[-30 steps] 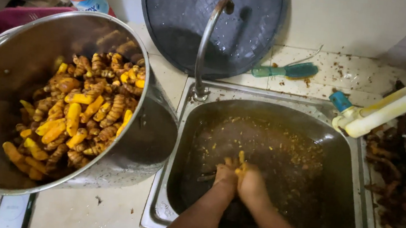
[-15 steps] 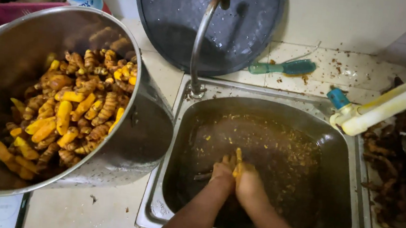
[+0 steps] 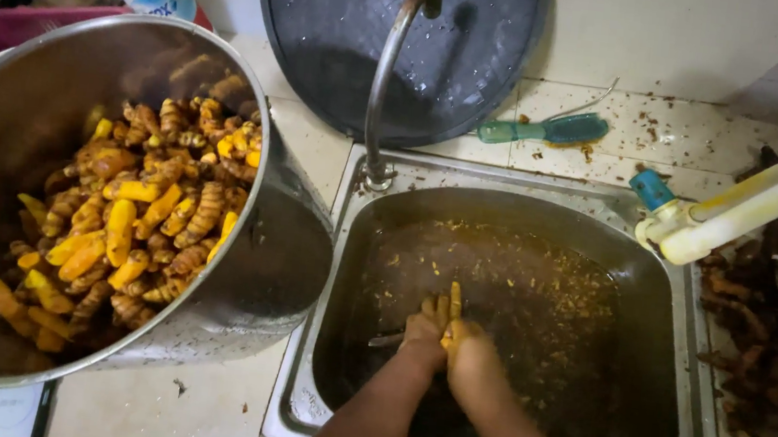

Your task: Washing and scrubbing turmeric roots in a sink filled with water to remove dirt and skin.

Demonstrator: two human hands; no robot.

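Both my hands are down in the steel sink [image 3: 662,276], over murky brown water flecked with yellow scraps. My left hand [image 3: 422,330] and my right hand [image 3: 469,355] press together around a small yellow turmeric root [image 3: 454,302] whose tip sticks up between the fingers. A thin metal blade or utensil [image 3: 384,339] pokes out to the left of my left hand; which hand grips it I cannot tell. To the left stands a large steel pot [image 3: 278,265] filled with several peeled orange-yellow turmeric roots [image 3: 139,212].
A curved steel tap [image 3: 388,64] rises behind the sink. A dark round lid [image 3: 486,26] leans on the wall. A green brush [image 3: 543,131] lies on the tiled counter. A white pipe with a blue cap [image 3: 747,203] crosses right, above dark unpeeled roots [image 3: 745,314].
My hands have kept rubbing the root in nearly the same spot in the sink. The view has shifted slightly; the pot and the tap have not moved.
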